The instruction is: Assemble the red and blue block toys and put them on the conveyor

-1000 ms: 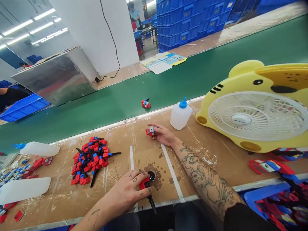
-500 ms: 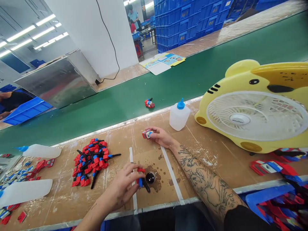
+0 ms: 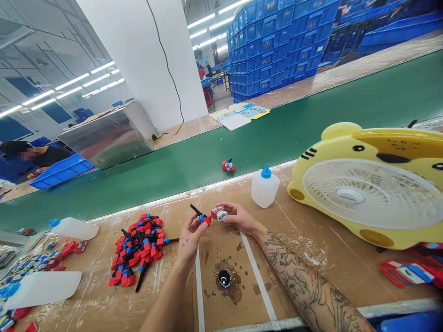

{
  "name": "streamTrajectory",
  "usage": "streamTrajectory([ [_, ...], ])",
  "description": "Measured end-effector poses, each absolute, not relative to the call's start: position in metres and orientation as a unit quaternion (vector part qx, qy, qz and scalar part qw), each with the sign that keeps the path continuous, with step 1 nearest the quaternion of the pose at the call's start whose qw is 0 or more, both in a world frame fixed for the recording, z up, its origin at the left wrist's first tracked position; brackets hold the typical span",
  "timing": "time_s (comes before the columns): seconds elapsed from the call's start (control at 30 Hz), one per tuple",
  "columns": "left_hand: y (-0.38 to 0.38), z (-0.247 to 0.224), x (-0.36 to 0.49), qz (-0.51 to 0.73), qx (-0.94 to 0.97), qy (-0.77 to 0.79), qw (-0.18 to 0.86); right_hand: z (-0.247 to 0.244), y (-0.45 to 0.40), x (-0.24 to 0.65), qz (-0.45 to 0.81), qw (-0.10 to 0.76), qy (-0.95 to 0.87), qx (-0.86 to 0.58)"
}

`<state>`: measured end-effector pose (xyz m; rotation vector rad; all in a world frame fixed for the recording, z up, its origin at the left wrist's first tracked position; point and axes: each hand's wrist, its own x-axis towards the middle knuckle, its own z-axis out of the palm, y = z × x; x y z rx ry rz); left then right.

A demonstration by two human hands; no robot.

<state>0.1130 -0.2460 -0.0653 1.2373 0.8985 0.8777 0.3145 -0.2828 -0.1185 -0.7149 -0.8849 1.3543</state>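
Observation:
My left hand (image 3: 191, 235) is closed on a small red and blue toy part with a black rod (image 3: 205, 218), its rod pointing up and left. Close to it on the right, my right hand (image 3: 239, 217) pinches a red, white and blue toy block (image 3: 218, 213). The two pieces are almost end to end; I cannot tell whether they touch. Below the hands, a small round pot of dark liquid (image 3: 224, 279) sits among wet spots on the brown board. To the left lies a pile of red and blue parts with black rods (image 3: 140, 246).
A white squeeze bottle (image 3: 265, 189) stands beside the yellow fan (image 3: 360, 193) at right. Two more bottles lie at left near loose parts. Across the back runs a green conveyor belt (image 3: 180, 168) carrying one toy piece (image 3: 228, 166). A person sits far left behind a blue crate.
My left hand has lifted the rod part from beside the dark pot, up and forward to the block in my right hand. The head view has tilted up slightly.

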Motion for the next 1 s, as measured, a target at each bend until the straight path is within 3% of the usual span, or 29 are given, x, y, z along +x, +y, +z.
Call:
streamTrajectory([
  [0.27,-0.234,-0.067,0.129,0.379,0.583,0.410,0.591,-0.121,-0.284,0.302,0.472,0.621,-0.461,-0.423],
  [0.37,-0.237,-0.067,0.141,0.390,0.603,0.405,0.566,-0.112,-0.290,0.294,0.345,0.609,-0.520,-0.489],
  [0.47,-0.240,-0.073,0.159,0.413,0.650,0.428,0.474,-0.104,-0.296,0.283,0.182,0.580,-0.578,-0.544],
  [0.57,-0.236,-0.081,0.175,0.409,0.702,0.447,0.374,-0.104,-0.296,0.277,0.098,0.572,-0.577,-0.574],
  [0.73,-0.192,-0.074,0.188,0.308,0.772,0.460,0.312,-0.116,-0.285,0.281,0.096,0.566,-0.518,-0.634],
  [1.0,-0.044,-0.022,0.205,0.054,0.855,0.483,0.180,-0.109,-0.282,0.289,0.137,0.524,-0.517,-0.663],
])
